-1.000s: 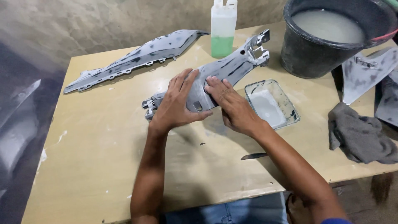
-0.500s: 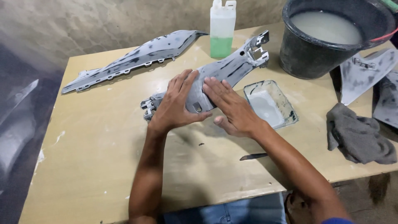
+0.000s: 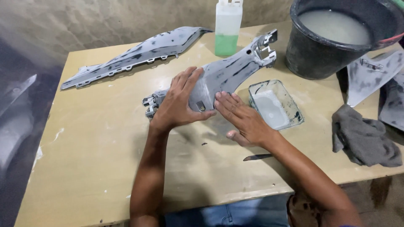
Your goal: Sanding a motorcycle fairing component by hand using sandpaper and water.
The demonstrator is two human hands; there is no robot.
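**Kid:** Wood makes up the big pale tan table, and a rough grey wall sits behind it. What is on the table?

**Helper:** A long grey plastic panel with dark scuff marks lies near the middle. It slants from a bumpy clip end on the near left up to a bracket end on the far right.

**Kid:** Where are the hands?

**Helper:** The left hand lies flat on top of the panel's near part. Its fingers are spread a little and press down. The right hand is just beside it. Its fingers are straight and close together, with the tips touching the panel's lower edge. Neither hand is wrapped around anything.

**Kid:** What else is there?

**Helper:** A second long thin grey plastic panel lies farther back on the left. A clear plastic bottle with green liquid at the bottom stands behind the first panel. A small see-through square tray with milky water sits just right of the right hand. A big black bucket of cloudy water stands in the far right corner. A crumpled grey rag lies near the right edge. A small dark flat blade lies by the right wrist.
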